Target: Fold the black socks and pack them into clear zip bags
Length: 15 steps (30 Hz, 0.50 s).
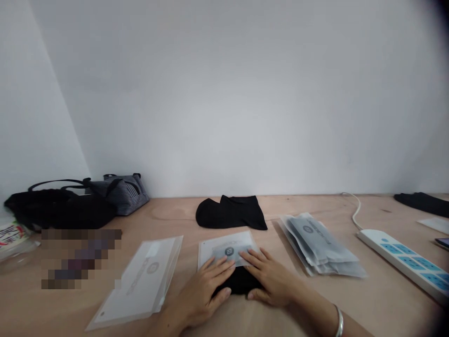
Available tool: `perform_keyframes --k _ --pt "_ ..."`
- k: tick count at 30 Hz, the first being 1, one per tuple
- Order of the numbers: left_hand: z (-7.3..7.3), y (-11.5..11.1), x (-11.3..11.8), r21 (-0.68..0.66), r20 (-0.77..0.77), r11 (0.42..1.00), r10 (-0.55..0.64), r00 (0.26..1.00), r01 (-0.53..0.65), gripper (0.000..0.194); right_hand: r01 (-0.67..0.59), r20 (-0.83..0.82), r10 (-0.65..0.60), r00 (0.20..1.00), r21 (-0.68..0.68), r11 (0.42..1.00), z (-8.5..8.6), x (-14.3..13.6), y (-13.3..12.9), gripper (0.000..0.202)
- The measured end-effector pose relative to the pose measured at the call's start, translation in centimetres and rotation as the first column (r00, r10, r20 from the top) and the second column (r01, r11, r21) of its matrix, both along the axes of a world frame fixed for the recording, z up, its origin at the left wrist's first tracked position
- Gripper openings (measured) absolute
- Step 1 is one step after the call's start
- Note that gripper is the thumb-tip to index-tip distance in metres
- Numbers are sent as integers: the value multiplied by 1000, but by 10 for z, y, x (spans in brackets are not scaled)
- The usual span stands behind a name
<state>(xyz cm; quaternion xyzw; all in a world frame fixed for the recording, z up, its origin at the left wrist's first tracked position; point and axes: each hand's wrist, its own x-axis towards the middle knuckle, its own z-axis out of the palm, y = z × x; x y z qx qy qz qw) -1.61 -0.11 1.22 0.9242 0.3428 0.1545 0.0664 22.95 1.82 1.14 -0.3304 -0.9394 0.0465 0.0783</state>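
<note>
A frosted zip bag (pixel 206 249) with a dark round logo lies in front of me. Folded black cloth (pixel 240 281) sits partly inside it and sticks out of the near end. My left hand (pixel 210 285) rests on the left side of the bag and cloth, fingers stretched out. On the right side, my right hand (pixel 271 278) lies with its fingers spread over the bag's plastic. Both thumbs are at the cloth's near edge. Beyond the bag, a flat black fabric piece (pixel 231 213), rounded at one end like a hood, lies near the wall.
Flat frosted bags (pixel 140 281) lie at left, filled bags (pixel 315 243) in a stack at right. A white power strip (pixel 403 262) with a cable stands farther right. A black bag (pixel 63 210) and a striped bag (pixel 126 194) are at back left. More black cloth (pixel 423 203) lies far right.
</note>
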Motion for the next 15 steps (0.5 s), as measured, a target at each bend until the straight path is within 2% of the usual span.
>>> perform_keyframes --k 5,8,12,15 --pt "-11 7 2 62 41 998 17 999 -20 41 82 29 -84 996 48 995 -10 -6 1 49" --pt "-14 11 0 106 64 994 7 998 -14 41 106 20 -107 994 52 993 -8 -9 3 41" --pt "-7 11 -6 109 -2 992 -57 998 57 54 63 20 -63 998 24 998 -1 -3 -2 46" --pt "-7 11 -7 136 -2 988 -68 998 68 51 53 33 -54 998 15 998 -1 1 -4 47"
